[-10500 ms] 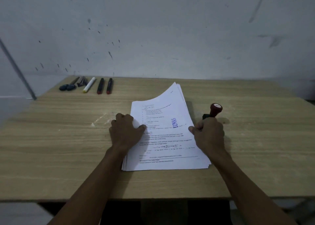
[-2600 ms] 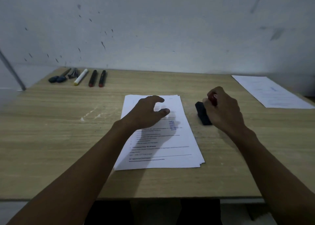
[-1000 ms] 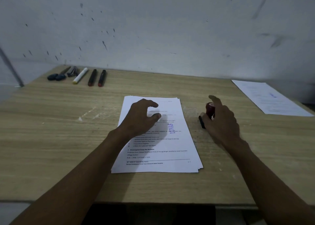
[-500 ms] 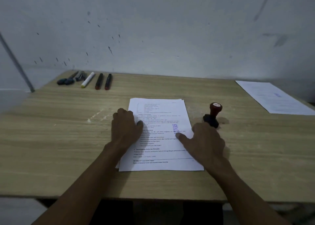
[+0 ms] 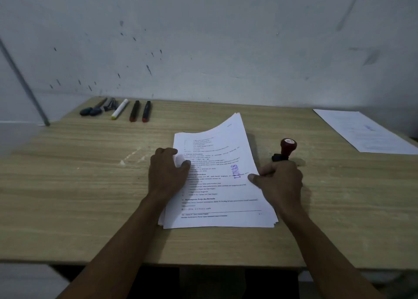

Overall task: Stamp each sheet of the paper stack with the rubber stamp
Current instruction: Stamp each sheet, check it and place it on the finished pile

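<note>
paper stack [image 5: 222, 185] lies at the middle of a wooden table [image 5: 67, 196], printed sheets with a blue stamp mark [image 5: 236, 171] on the top page. left hand [image 5: 168, 174] presses flat on the stack's left side, fingers spread, gripping nothing. right hand [image 5: 279, 182] pinches the stack's right edge between thumb and fingers, and the far right corner of the sheets curls up off the table. rubber stamp [image 5: 285, 149], with a red knob and black base, stands upright just right of the stack, beyond the right hand, ungripped. single sheet [image 5: 366, 131] lies well to the right of the stack. pens and markers [image 5: 117, 110] lie in a row far left of the stack, near the wall.
</note>
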A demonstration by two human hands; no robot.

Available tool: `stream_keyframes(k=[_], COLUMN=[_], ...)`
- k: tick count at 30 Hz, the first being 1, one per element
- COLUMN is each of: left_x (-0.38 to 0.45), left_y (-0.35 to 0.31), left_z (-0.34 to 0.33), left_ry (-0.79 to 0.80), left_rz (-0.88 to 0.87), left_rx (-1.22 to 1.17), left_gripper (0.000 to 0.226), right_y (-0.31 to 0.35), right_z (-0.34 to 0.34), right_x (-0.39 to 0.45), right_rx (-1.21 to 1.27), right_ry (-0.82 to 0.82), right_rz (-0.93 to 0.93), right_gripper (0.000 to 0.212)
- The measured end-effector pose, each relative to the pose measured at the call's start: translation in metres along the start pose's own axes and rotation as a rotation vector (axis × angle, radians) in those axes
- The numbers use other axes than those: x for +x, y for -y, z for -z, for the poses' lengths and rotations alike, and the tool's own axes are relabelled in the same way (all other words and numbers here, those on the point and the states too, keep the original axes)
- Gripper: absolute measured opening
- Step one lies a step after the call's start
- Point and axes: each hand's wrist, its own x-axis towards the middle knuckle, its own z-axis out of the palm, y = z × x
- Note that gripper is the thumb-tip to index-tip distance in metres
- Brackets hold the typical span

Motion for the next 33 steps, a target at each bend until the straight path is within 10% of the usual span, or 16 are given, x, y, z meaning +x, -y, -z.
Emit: stream_keyframes(k=[21, 33], left_x=[0.0, 0.017], left_y=[0.0, -0.009], left_z=[0.001, 0.032], left_ry=[-0.044, 0.156], left_rz=[0.043, 0.377], left_rx=[-0.05, -0.792], left_gripper=[0.045, 0.02], right_y=[-0.007, 0.01], right_z=[-0.004, 0.013], right_x=[-0.005, 0.0], right_rx=[-0.124, 0.328], right_ry=[-0.125, -0.065], right_rz=[0.189, 0.22], right_gripper=[0.014, 0.007])
